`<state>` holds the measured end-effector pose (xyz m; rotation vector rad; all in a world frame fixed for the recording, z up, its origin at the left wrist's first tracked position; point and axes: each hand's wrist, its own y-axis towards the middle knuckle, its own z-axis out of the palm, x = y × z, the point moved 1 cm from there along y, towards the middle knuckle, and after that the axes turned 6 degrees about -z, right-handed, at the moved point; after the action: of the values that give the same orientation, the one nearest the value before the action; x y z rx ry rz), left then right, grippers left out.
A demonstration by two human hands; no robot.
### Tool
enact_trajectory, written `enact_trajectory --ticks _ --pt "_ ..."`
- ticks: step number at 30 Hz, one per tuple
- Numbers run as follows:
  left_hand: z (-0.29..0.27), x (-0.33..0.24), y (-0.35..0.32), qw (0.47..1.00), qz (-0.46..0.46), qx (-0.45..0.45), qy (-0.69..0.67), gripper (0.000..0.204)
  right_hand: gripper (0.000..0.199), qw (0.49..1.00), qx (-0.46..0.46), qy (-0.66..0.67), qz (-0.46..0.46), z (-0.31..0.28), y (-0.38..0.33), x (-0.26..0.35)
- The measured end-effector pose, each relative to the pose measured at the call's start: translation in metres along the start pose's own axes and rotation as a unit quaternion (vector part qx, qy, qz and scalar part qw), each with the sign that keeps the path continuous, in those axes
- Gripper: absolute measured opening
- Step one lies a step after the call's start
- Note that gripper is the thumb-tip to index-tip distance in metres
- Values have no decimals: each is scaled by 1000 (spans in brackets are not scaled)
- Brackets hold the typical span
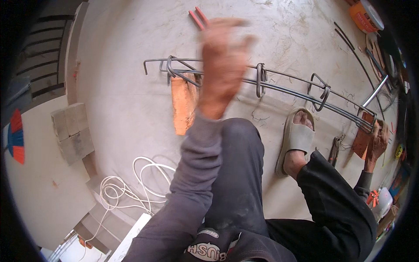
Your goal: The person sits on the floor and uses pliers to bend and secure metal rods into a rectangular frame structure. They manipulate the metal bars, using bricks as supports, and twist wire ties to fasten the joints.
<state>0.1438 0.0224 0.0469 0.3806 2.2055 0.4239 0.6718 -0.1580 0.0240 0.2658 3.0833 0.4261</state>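
Observation:
A long rebar cage point(297, 91) of thin steel bars with several bent stirrups lies across the floor in front of me. Under its left part is an orange brick point(184, 107), and a second orange brick point(361, 142) sits under its right end. My right hand point(379, 139) is closed around the bar ends there. Over the left part of the cage, my left hand point(224, 61) is smeared by motion, so its grip cannot be made out. Two red tool handles point(197, 18) stick out beyond its fingers; the rest of that tool is hidden.
Dark pincers point(335, 150) lie beside my sandalled foot point(299, 135). A white cable point(115, 192) coils at lower left, near grey blocks point(72, 126). An orange bucket point(365, 16), dark rods point(349, 41) and a shiny metal tube point(375, 91) are at the right.

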Motion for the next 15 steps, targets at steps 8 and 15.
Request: enact_trajectory --ticks 8,15 --pt "-91 102 -174 906 -355 -15 231 75 41 963 174 106 -176 15 64 168" --pt "-89 96 -151 907 -420 -15 -25 66 17 912 296 228 -167 49 77 178"
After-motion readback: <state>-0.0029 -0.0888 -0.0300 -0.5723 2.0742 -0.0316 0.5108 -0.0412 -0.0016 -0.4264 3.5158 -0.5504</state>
